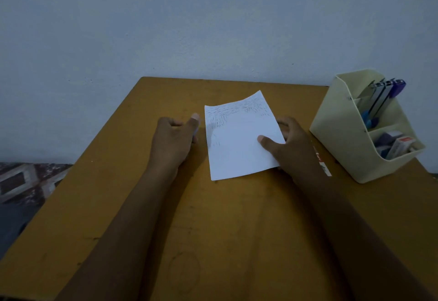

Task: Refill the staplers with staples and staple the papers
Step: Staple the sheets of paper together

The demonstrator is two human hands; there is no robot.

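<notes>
- Curling its fingers just left of the paper (237, 144), the left hand (174, 139); contents cannot be told.
- Paper lies on the table (142, 205) between both hands.
- Right hand (288, 145) pinches the paper's right edge, thumb on top.
- Right of that hand, cream organizer (341, 132): staplers (384, 96) upright in rear compartment, staple boxes (398, 145) in front.

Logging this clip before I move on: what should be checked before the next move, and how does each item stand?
1. Papers on the table: ok.
2. Right hand grips the papers, thumb on top: ok.
3. Left hand holds a stapler: cannot tell; something pale shows beneath it.
4. Staplers out of the organizer: not ok, standing in its back compartment.
5. Staple boxes taken out: not ok, in the front compartment.
</notes>
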